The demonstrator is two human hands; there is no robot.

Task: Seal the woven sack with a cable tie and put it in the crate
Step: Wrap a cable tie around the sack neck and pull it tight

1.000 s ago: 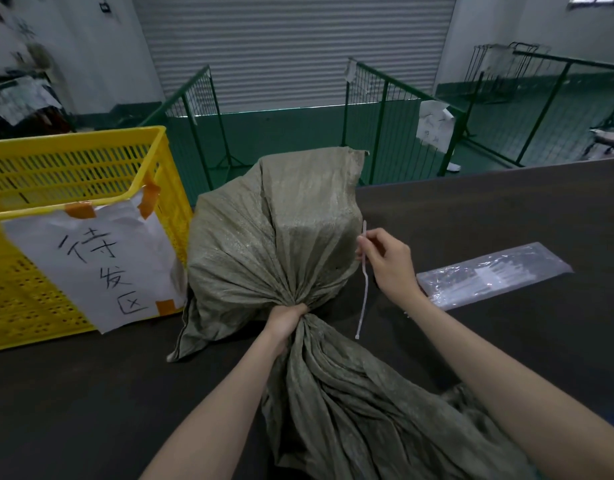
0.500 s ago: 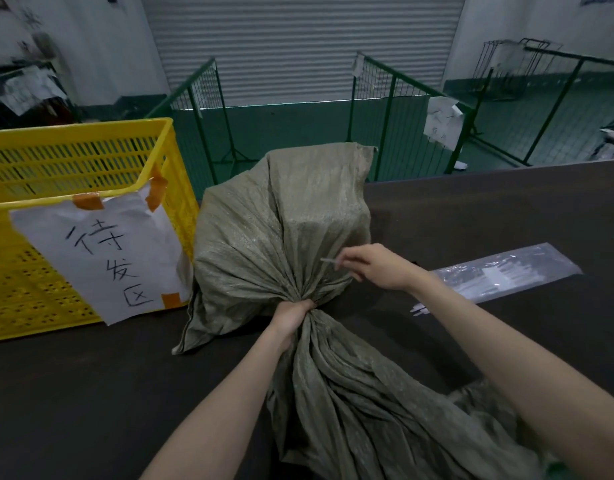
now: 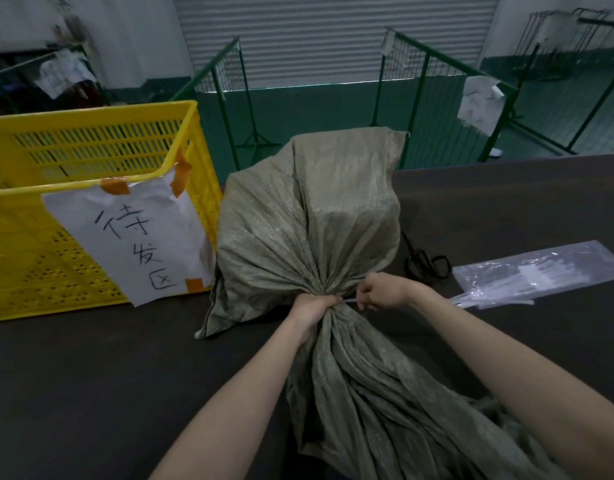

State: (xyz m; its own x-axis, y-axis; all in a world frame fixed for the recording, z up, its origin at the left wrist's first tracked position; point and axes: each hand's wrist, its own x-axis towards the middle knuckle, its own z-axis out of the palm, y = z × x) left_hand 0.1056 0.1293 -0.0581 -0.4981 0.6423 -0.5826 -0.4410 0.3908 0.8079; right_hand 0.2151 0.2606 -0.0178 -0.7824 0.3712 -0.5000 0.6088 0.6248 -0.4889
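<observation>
A grey-green woven sack [image 3: 309, 216] lies on the dark table [image 3: 91, 375], its bulging body pointing away from me and its loose mouth spreading toward me. My left hand [image 3: 310, 308] grips the gathered neck of the sack. My right hand [image 3: 385, 289] is right beside it at the neck and pinches a white cable tie [image 3: 348, 301], of which only a short piece shows between the two hands. A yellow plastic crate [image 3: 91, 161] with a taped paper label stands on the table to the left of the sack.
Black scissors [image 3: 425, 261] lie on the table just right of the sack. A clear plastic bag of cable ties [image 3: 537, 271] lies further right. Green wire fence panels [image 3: 437, 74] stand beyond the table's far edge.
My right hand has brought the cable tie from beside the sack down to the gathered neck, next to my left hand. The left hand has kept its grip on the neck.
</observation>
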